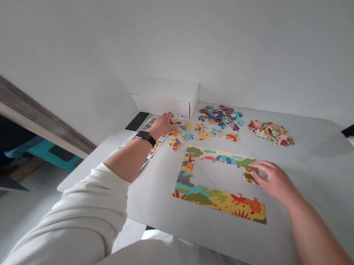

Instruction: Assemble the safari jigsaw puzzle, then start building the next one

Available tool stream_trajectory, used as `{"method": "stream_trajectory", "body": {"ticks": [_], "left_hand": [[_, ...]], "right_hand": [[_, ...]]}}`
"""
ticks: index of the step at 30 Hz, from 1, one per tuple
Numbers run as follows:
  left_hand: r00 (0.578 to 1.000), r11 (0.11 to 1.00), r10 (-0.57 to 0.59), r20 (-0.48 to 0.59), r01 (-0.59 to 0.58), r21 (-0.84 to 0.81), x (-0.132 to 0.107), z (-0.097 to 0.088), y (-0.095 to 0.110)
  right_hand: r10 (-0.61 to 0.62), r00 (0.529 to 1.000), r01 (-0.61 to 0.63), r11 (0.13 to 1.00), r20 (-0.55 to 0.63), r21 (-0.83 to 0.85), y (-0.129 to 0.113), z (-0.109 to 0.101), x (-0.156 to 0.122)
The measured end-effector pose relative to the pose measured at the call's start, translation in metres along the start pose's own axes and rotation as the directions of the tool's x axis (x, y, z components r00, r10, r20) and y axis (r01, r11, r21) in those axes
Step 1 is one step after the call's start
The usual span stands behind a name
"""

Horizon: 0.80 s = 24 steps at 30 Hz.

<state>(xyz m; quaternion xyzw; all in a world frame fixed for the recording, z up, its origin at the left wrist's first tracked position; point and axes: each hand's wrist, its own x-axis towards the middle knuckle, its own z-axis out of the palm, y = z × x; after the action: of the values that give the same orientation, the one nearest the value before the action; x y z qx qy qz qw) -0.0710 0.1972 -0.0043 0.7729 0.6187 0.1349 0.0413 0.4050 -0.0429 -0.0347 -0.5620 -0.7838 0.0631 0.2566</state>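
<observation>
On the white table, a jigsaw puzzle (198, 198) with animals and trees is joined into a border around a bare middle; part of its right side is absent. My right hand (275, 180) rests at the frame's upper right corner, fingers stretched over the green tree and thumb by a corner puzzle piece (249, 177). My left hand (162, 125) reaches to loose yellow and blue puzzle pieces (185, 127) left of the frame, thumb and fingers apart. Whether a fingertip touches one is unclear. Beneath my left wrist lies a printed picture sheet (156, 145), partly hidden.
A white box (165, 90) stands against the wall, with a dark phone (137, 121) before its left end. Behind the frame lie a pile of purple and blue pieces (221, 116) and a pile of pink and green pieces (270, 132). A teal stool (54, 155) is low at left.
</observation>
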Motion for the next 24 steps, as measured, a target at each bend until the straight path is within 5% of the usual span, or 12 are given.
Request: {"method": "stream_trajectory", "body": {"ticks": [12, 24], "left_hand": [[1.0, 0.998, 0.026, 0.004, -0.026, -0.05, 0.009, 0.002, 0.011], [0.982, 0.983, 0.183, 0.04, -0.182, -0.028, 0.021, 0.018, 0.069]], "right_hand": [[-0.002, 1.0, 0.002, 1.0, 0.011, 0.004, -0.002, -0.001, 0.001], [-0.033, 0.999, 0.033, 0.999, 0.001, 0.003, -0.004, 0.0, 0.001]]}}
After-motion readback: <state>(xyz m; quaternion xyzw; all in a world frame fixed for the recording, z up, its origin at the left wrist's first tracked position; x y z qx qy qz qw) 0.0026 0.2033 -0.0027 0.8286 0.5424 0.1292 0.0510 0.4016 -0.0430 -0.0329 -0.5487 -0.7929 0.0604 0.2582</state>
